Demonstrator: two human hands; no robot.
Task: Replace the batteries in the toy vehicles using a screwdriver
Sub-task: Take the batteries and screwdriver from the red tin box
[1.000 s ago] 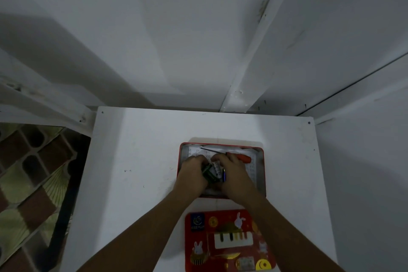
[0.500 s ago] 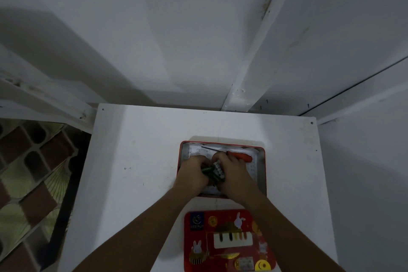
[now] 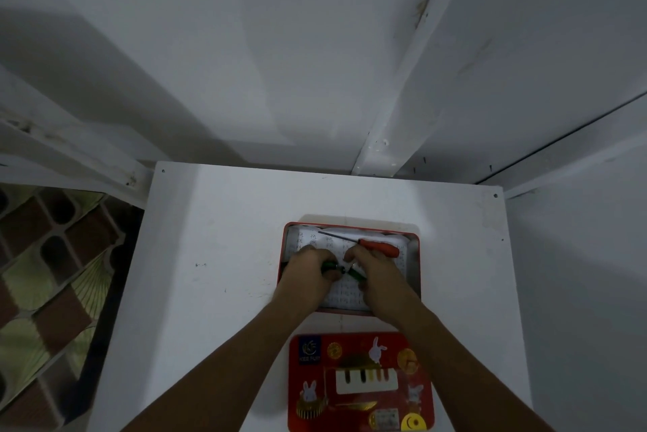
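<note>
On the white tabletop (image 3: pixel 217 256) sits one open red tin (image 3: pixel 350 225), lined with a single printed sheet of paper (image 3: pixel 346 295). Both of the person's hands are down inside it. The left hand (image 3: pixel 306 275) and right hand (image 3: pixel 380 277) meet over the middle, each grip curled tight on a small green toy vehicle (image 3: pixel 332 267) held between them. Only one toy shows, and whether it is in one piece or two I cannot tell. One screwdriver (image 3: pixel 378 246) with an orange handle lies loose along the tin's far side, touched by neither hand. One red lid (image 3: pixel 360 382), printed with a piano and rabbits, lies flat just nearer the person.
</note>
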